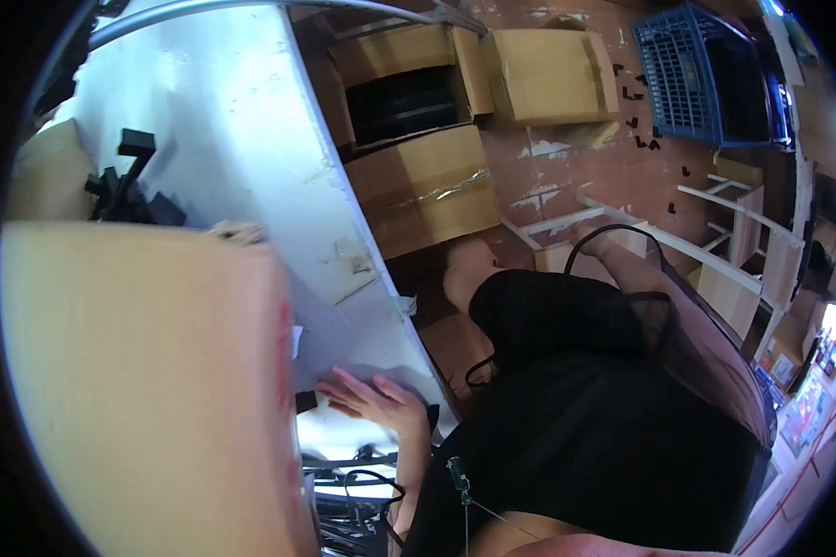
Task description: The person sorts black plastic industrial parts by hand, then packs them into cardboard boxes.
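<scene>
My left hand (376, 399) is over the pale table at the left, its fingers stretched out and a little apart, with nothing visible gripped in it. Just beyond its fingertips lies a small black piece (306, 401), partly hidden by a large cardboard box (149, 390). Below the hand, beside my forearm, is a pile of thin black parts (348, 520); its left side is cut off by the box. My right hand does not show.
Black angular pieces (130, 181) lie on the white table (214, 102) behind the box. To the right, an open carton (427, 190) holds something black. A blue crate (683, 79), scattered black bits (633, 123) and a white-framed rack (697, 251) are on the brown floor.
</scene>
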`<state>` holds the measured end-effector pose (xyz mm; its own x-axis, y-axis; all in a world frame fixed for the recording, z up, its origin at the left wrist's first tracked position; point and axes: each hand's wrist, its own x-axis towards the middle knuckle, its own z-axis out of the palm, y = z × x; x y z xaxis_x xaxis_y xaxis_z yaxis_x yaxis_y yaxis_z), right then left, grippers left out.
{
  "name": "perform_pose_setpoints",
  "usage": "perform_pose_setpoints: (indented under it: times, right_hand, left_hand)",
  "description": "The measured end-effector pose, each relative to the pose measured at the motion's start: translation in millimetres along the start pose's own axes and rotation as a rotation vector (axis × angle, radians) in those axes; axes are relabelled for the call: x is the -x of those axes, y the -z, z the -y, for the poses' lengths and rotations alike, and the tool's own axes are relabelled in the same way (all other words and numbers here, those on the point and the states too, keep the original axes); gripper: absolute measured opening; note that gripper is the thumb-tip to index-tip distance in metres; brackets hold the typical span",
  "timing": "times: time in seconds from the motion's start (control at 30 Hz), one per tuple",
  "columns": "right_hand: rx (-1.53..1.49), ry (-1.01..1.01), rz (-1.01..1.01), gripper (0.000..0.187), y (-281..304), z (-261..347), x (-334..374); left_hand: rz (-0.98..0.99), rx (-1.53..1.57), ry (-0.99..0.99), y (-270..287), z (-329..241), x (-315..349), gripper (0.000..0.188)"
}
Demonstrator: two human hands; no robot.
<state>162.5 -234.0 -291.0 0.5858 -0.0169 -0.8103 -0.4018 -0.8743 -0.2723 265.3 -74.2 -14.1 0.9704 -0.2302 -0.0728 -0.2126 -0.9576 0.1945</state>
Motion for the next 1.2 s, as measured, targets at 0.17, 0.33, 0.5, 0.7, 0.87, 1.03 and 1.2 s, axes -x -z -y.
perform_pose_setpoints:
  times: [0.17, 0.33, 0.5, 0.7, 0.87, 1.03, 1.2]
  right_hand:
    - [0.401, 0.088, 0.138, 0.039, 28.0, -9.7, 17.4]
    - [0.180, -0.075, 0.106, 0.041, -16.8, -98.1, 16.3]
    - [-0.003, -0.143, 0.063, 0.044, -69.3, -233.1, 50.7]
    - [-0.160, -0.050, 0.029, 0.047, -85.5, -308.5, 88.5]
    - [-0.362, 0.071, -0.083, 0.050, -95.1, -388.4, 107.9]
    - [-0.550, 0.147, -0.098, 0.059, -112.4, -428.6, 85.2]
    - [-0.380, 0.085, -0.191, 0.054, -110.3, -417.6, 72.0]
  left_hand:
    - [0.028, 0.019, -0.095, 6.3, 1.6, 2.9, 0.058]
    - [0.000, 0.017, -0.115, 5.7, 2.6, 13.8, 0.058]
    - [-0.182, -0.092, -0.285, -11.5, 21.6, 9.7, 0.054]
    - [-0.134, -0.519, -0.098, 6.9, 22.2, 12.9, 0.048]
    - [-0.332, -0.828, 0.123, 22.9, -145.4, 75.5, 0.060]
    - [-0.209, -0.940, -0.033, -26.2, -114.3, 116.9, 0.062]
    - [-0.383, -0.619, -0.035, -67.9, -35.7, 124.6, 0.083]
